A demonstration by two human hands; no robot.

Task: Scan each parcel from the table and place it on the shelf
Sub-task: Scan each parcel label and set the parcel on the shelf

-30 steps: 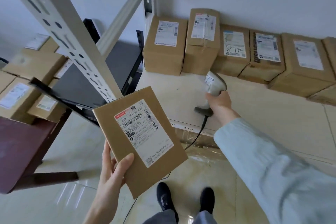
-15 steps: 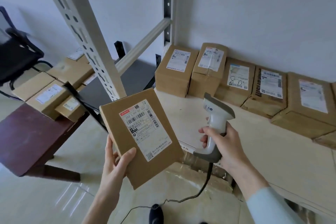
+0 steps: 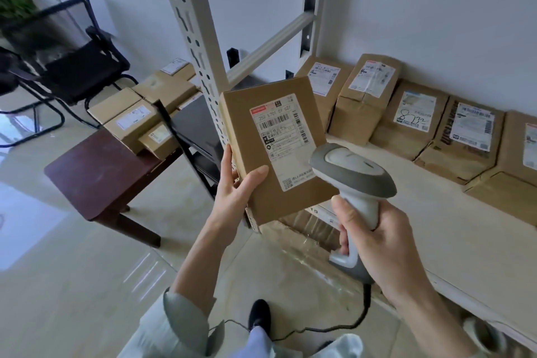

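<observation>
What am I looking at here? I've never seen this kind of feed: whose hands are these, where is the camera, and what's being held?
There is no machine: a person wears one wide-angle camera on the head, looking down at their own hands. The left hand holds a flat brown cardboard parcel with a white barcode label. The right hand grips a grey-and-white corded handheld scanner, aimed toward that label. The pale shelf board on the right carries a row of brown cardboard boxes along the wall. More boxes wait on the dark wooden table at left.
</observation>
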